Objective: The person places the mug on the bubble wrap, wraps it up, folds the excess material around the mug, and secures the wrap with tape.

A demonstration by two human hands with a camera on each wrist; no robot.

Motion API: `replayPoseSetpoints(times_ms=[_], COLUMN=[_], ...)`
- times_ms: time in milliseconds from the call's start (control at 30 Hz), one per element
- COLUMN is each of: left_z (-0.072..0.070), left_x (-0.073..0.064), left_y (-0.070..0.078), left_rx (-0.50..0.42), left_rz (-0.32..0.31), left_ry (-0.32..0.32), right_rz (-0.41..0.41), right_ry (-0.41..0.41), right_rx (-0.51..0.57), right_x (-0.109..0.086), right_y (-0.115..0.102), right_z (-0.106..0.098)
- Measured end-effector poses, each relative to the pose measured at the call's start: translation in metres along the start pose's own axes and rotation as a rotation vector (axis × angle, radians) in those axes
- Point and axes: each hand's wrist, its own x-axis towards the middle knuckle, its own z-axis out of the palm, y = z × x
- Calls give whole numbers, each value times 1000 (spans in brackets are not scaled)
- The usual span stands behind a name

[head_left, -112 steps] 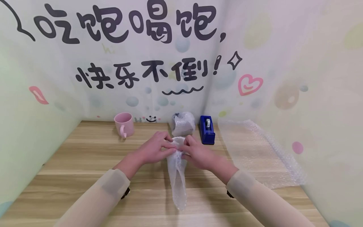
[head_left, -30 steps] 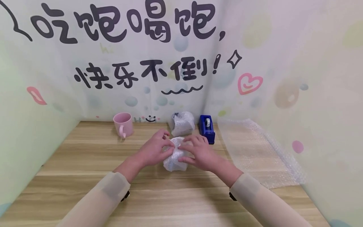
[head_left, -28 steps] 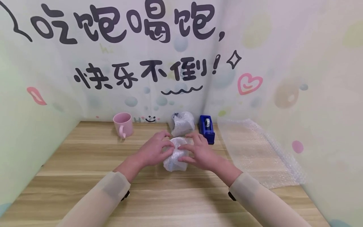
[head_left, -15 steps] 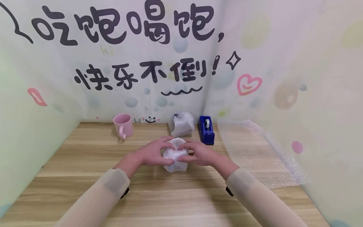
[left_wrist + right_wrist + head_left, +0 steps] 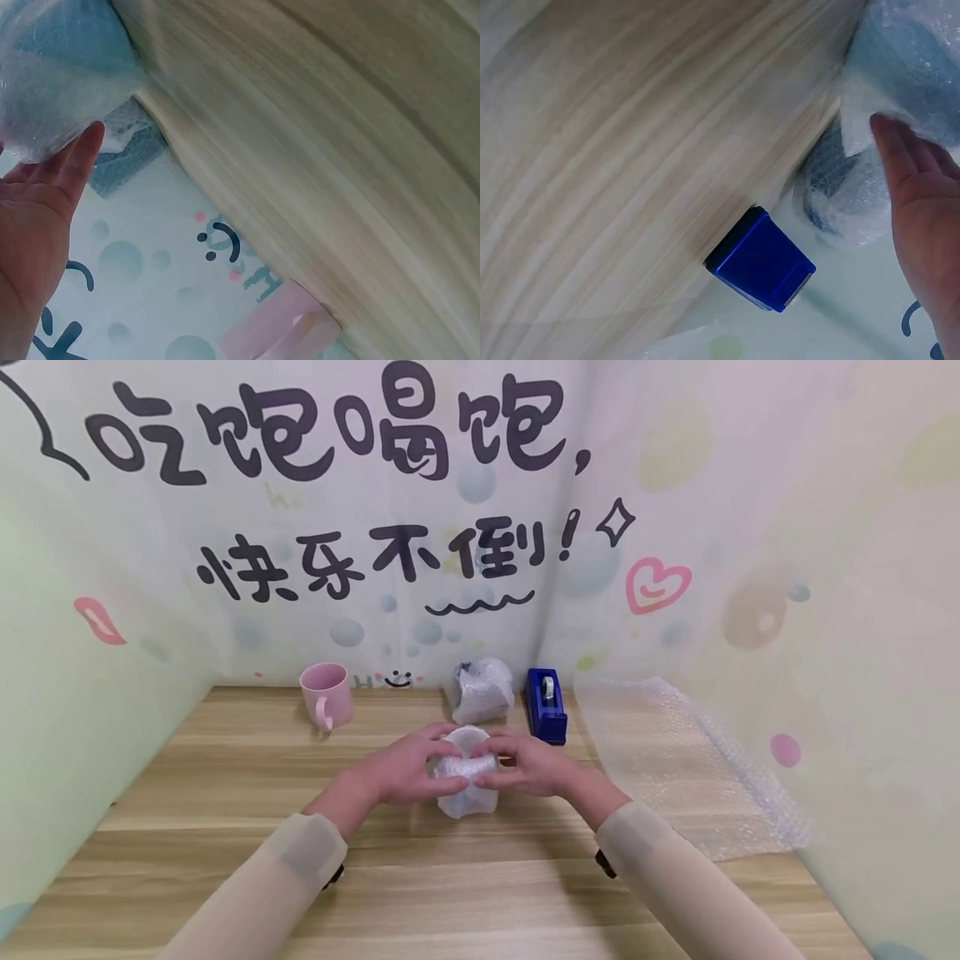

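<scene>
A bubble-wrapped bundle (image 5: 468,802) stands on the table at centre, a bluish thing showing dimly through its wrap in both wrist views. My left hand (image 5: 408,767) holds its left side, thumb nearer me and fingers over the far side. Opposite it, my right hand (image 5: 534,767) grips the right side in the same way, and the thumbs almost meet in front. In the left wrist view, fingertips (image 5: 94,135) press against the wrap (image 5: 60,75). A loose wrap corner (image 5: 857,124) sticks out by the right fingers. What is inside cannot be made out.
Just behind stands a second bubble-wrapped bundle (image 5: 486,693). A blue tape dispenser (image 5: 547,710) is to its right, and a pink mug (image 5: 335,697) stands back left. A bubble wrap sheet (image 5: 675,768) covers the table's right side, near the wall.
The long wrap flap that hung towards me is now folded up against the bundle. My right fingers, spread above it a second ago, have come down around its side; the left hand has closed in too.
</scene>
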Motion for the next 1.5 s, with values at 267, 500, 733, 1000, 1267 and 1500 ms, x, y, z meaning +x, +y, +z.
replayPoseSetpoints(times_ms=[267, 500, 733, 1000, 1267, 1500], left_z=[1, 1, 2, 5, 10, 10], left_x=[0, -2, -3, -2, -2, -4], left_y=[3, 4, 4, 3, -1, -2], left_rx=[-6, -18, -28, -33, -34, -35], left_rz=[-14, -10, -11, -5, -14, -7], left_ry=[21, 38, 47, 48, 45, 72], right_rz=[190, 507, 633, 750, 762, 675], right_ry=[302, 405, 348, 451, 516, 459], right_rx=[-83, -248, -95, 65, 188, 331], right_x=[1, 6, 8, 11, 18, 21], right_y=[11, 44, 67, 75, 69, 57], right_z=[-36, -74, -79, -70, -62, -73])
